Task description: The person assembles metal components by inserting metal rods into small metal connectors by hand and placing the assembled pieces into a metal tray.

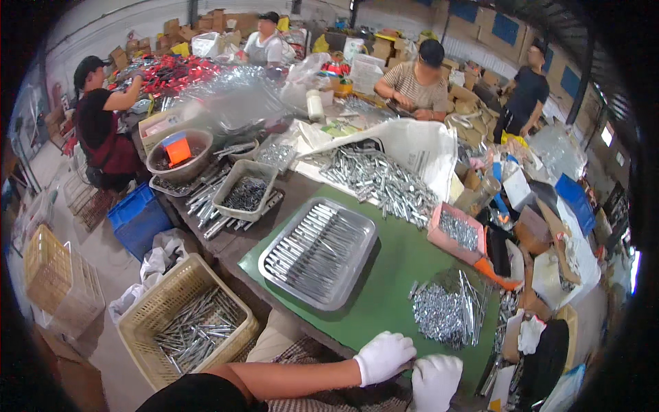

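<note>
My left hand [386, 357], in a white glove, is at the near edge of the green mat [391, 302], with its fingers curled together. Close beside it my right hand [436, 381], gloved in white too, has its fingers folded in. Both sets of fingertips meet at a small spot, and whatever they pinch is too small or hidden to name. Just beyond the hands lies a pile of small shiny metal parts [443, 316], with several long metal rods [472, 302] along its right side. Farther left, a clear plastic tray [357, 268] holds metal rod-like pieces laid in neat rows.
A heap of metal tubes [377, 180] spreads behind the tray. The pink box [446, 240] holds small parts. By my left leg stands a cream basket [141, 323] of rods; beyond it is a blue crate [139, 218]. Several people work around the far tables.
</note>
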The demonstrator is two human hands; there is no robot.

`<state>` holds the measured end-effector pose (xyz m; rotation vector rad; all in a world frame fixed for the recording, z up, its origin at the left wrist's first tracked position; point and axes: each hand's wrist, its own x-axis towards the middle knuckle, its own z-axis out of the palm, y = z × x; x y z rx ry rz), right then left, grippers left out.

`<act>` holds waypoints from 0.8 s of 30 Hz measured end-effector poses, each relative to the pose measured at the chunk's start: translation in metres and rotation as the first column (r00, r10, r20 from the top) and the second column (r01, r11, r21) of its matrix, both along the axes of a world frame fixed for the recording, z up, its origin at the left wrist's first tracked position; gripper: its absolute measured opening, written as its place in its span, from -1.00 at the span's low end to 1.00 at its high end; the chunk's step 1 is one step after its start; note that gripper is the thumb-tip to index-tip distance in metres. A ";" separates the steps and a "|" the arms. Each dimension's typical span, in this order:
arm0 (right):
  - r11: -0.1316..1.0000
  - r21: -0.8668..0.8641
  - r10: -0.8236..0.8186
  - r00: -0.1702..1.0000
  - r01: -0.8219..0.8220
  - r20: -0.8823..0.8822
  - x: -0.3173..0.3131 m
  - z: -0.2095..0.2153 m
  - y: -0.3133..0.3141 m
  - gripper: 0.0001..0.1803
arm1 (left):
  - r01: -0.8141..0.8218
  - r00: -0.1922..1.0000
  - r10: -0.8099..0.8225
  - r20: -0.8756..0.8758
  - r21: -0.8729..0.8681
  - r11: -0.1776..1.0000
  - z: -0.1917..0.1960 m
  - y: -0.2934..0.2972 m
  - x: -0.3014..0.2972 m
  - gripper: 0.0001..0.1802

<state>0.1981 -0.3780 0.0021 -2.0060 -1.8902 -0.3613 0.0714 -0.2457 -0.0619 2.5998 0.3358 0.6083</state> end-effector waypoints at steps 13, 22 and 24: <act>0.979 -0.087 -0.195 0.975 0.187 -0.105 0.013 -0.014 -0.017 -0.62 | -0.032 0.996 0.033 0.087 -0.008 0.999 0.014 0.017 -0.003 -0.83; 0.538 -0.124 -0.843 0.527 0.834 -0.112 0.111 -0.040 -0.095 -0.35 | -0.007 0.990 0.008 0.144 -0.009 1.000 0.014 0.007 0.001 -0.80; 0.594 -0.037 -0.787 0.571 0.804 -0.235 0.096 -0.051 -0.100 -0.34 | -0.009 0.990 0.010 0.141 -0.008 1.000 0.013 0.008 0.001 -0.78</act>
